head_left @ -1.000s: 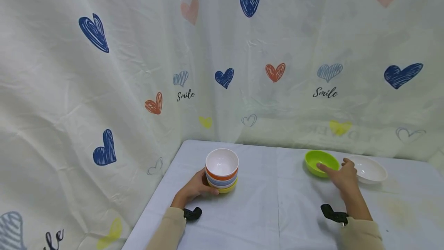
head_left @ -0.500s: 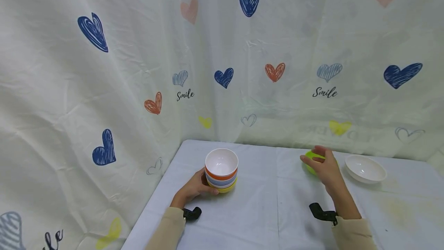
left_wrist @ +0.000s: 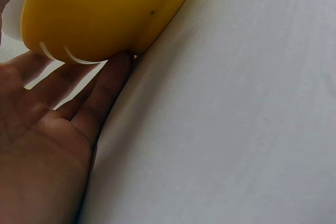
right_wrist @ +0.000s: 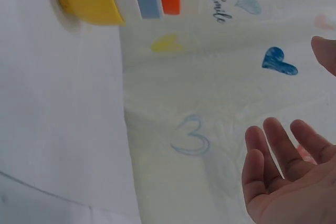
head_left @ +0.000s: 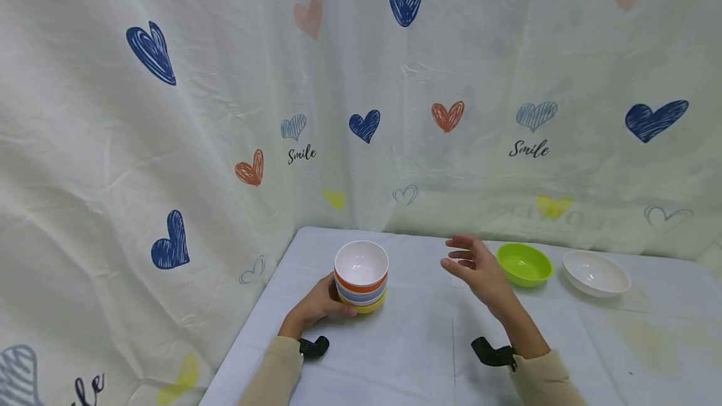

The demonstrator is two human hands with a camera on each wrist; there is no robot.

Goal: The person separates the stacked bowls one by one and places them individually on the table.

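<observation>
My left hand point(head_left: 317, 309) grips the lower side of a stack of bowls point(head_left: 361, 288), thumb at the front and fingers behind. White is on top, then orange, blue and white bands, with a yellow bowl point(left_wrist: 100, 14) at the bottom. In the left wrist view the fingers lie against the yellow bowl, whose foot is on the cloth. My right hand point(head_left: 478, 272) hovers between the stack and a green bowl point(head_left: 524, 265), fingers spread and holding nothing. The right wrist view has this empty hand point(right_wrist: 294, 177), palm showing, with the stack beyond it.
A shallow white bowl point(head_left: 596, 274) stands right of the green one. The table point(head_left: 406, 356) has a white cloth with creases. Behind it and to the left hang white curtains point(head_left: 225, 111) printed with hearts.
My right hand has moved left, from over the green and white bowls to the gap beside the green bowl, which is fully visible now. The left hand and the stack have stayed put.
</observation>
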